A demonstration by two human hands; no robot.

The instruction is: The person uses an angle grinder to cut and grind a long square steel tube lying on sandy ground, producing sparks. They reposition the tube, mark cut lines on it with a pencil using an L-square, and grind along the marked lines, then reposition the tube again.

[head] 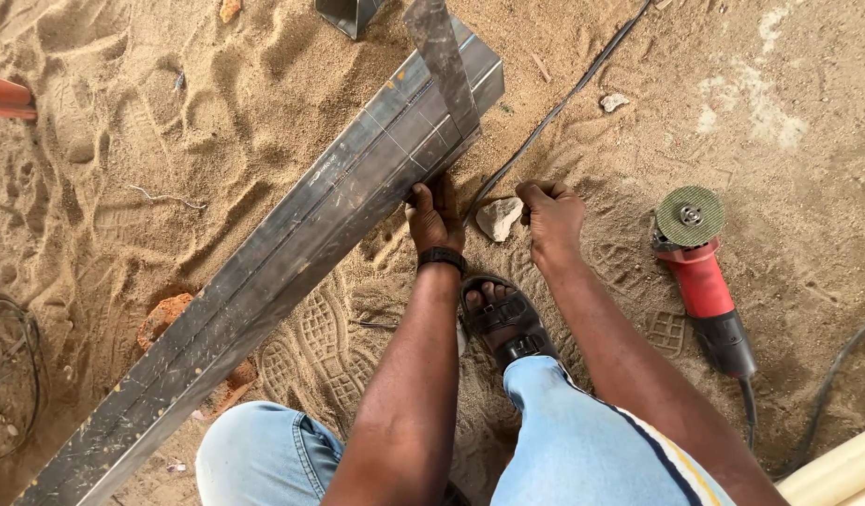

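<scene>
A long grey steel profile [292, 244] lies slanted on the sand, from lower left to upper middle. A flat steel strip [443, 66] rests across its far end, beside thin lines scribed on the metal. My left hand [435, 217], with a black wristband, grips the profile's near edge just below the strip. My right hand [552, 217] hovers over the sand to the right with its fingers curled; I see nothing in them. Between the hands lies a pale stone [498, 218]. I am squatting, with my sandalled foot [502, 319] below the hands.
A red angle grinder [702, 272] with a green disc lies on the sand to the right, its cord trailing down. A black cable [563, 98] runs from the upper right towards the stone. Brick pieces [162, 317] prop the profile. Pale pipes [840, 473] show at the lower right.
</scene>
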